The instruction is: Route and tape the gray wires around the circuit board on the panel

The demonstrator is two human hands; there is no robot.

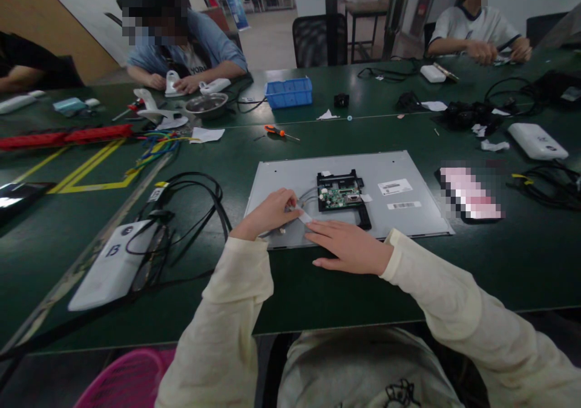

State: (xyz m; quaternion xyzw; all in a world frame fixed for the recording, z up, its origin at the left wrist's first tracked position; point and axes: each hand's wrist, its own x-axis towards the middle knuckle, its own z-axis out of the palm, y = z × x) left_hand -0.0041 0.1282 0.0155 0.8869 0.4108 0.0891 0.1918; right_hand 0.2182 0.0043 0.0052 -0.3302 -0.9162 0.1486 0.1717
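A grey metal panel (285, 175) lies flat on the green table (299, 299). On it sits a black bracket (364, 215) with a green circuit board (340, 195), from which grey cables (309, 191) run left. My left hand (275, 210) is at the panel's left front, its thumb and fingers pinched on a small whitish strip (302, 215). My right hand (347, 244) rests palm down at the panel's front edge, fingers stretched out, fingertips beside the strip's right end. Two white labels (394, 187) are stuck on the panel's right part.
Beyond the panel are an orange screwdriver (281, 132), a blue basket (289, 93) and a metal bowl (206, 105). A white power bank (113, 263) with black cables lies left, a phone (471, 193) right. Other people sit across the table.
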